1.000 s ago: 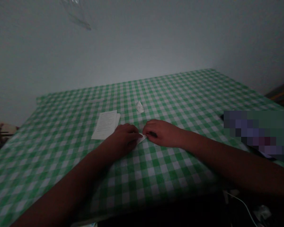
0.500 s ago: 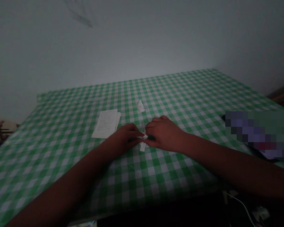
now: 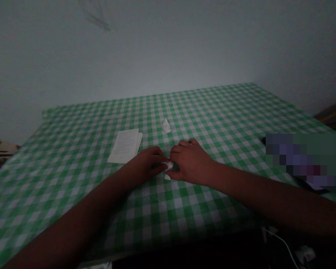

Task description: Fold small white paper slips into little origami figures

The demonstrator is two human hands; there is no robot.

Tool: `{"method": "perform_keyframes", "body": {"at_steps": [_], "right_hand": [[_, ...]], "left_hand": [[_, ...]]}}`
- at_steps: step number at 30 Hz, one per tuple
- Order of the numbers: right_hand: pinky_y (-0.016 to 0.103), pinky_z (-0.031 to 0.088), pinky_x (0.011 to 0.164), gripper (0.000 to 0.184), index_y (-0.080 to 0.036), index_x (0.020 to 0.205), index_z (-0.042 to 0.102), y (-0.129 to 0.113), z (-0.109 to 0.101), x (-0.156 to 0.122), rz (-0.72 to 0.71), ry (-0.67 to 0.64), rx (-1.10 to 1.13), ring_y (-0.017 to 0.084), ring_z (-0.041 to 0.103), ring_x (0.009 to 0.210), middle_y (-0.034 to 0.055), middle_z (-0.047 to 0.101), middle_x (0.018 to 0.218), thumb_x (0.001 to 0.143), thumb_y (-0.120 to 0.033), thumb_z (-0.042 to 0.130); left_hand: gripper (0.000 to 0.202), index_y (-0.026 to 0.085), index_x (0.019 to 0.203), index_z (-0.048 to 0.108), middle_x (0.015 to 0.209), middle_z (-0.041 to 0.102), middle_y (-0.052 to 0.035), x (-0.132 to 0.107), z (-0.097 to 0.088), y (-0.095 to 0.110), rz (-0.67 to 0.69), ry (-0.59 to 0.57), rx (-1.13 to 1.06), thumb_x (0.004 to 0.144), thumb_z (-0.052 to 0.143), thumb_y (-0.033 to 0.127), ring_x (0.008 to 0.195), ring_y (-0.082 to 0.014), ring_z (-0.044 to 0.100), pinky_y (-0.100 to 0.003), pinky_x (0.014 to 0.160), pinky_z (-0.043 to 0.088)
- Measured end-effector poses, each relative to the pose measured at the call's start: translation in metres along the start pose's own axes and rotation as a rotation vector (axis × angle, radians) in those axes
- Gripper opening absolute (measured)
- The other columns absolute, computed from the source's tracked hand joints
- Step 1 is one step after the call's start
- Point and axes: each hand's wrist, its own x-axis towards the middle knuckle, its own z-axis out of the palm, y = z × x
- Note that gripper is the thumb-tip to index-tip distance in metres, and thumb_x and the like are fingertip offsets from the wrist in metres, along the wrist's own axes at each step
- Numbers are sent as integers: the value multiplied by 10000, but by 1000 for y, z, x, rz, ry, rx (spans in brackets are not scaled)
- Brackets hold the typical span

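Note:
A small strip of white paper (image 3: 167, 176) lies between my two hands, partly hidden under the fingers. My left hand (image 3: 149, 161) pinches its left side between thumb and fingers. From the other side, my right hand (image 3: 189, 160) has thumb and index finger closed on the same paper, the remaining fingers curled. Folds in the paper are mostly covered. Just beyond the hands stands or lies a small folded white paper piece (image 3: 166, 126), roughly pointed at the top. Left of my left hand rests a stack of printed paper sheets (image 3: 124, 145).
A green-and-white checked cloth (image 3: 212, 112) covers the table, which meets a pale wall (image 3: 168, 48) at the back. A blurred-out dark flat object (image 3: 305, 160) lies at the right. A white cable (image 3: 285, 243) hangs below the front edge.
My right thumb has shifted down and left over the paper, covering more of its lower end. Both hands stay in about the same place.

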Motion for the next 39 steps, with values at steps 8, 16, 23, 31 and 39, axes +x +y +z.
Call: {"method": "perform_keyframes", "body": {"at_steps": [8, 16, 23, 31, 39], "right_hand": [[420, 331, 800, 339, -167, 934, 690, 4, 3, 3, -6, 18, 9, 286, 557, 974, 88, 689, 972, 874, -491, 610], [459, 327, 867, 387, -189, 1092, 662, 8, -7, -7, -221, -36, 44, 278, 535, 1004, 89, 676, 1048, 869, -502, 618], [504, 307, 920, 367, -165, 1076, 649, 3, -4, -10, -214, -43, 8, 295, 522, 1051, 106, 673, 1094, 883, -474, 613], [509, 305, 929, 260, -155, 1013, 651, 2, -3, -10, -236, -8, -42, 275, 524, 1015, 92, 683, 1036, 940, -371, 527], [519, 319, 924, 228, -155, 1021, 657, -4, -6, -13, -261, -16, -67, 295, 510, 1039, 103, 678, 1029, 919, -323, 541]], "left_hand": [[248, 251, 1141, 701, 1018, 592, -52, -3, -3, 1, 18, -17, 37, 950, 544, 238, 923, -172, 588, -336, 852, 477], [222, 221, 1091, 681, 1038, 620, -64, -9, -8, 18, 23, -34, 356, 892, 592, 262, 994, -245, 569, -436, 859, 382], [176, 221, 1031, 682, 1143, 617, -58, -8, -4, 16, 78, 32, 472, 881, 620, 288, 1051, -255, 536, -412, 855, 351], [173, 230, 1039, 687, 1124, 617, -45, -9, -3, 14, 66, 61, 429, 890, 616, 284, 1045, -245, 541, -407, 849, 332], [165, 235, 949, 716, 1059, 649, -35, -7, -1, 19, 11, 112, 426, 921, 586, 334, 1001, -235, 544, -416, 854, 313]]}}
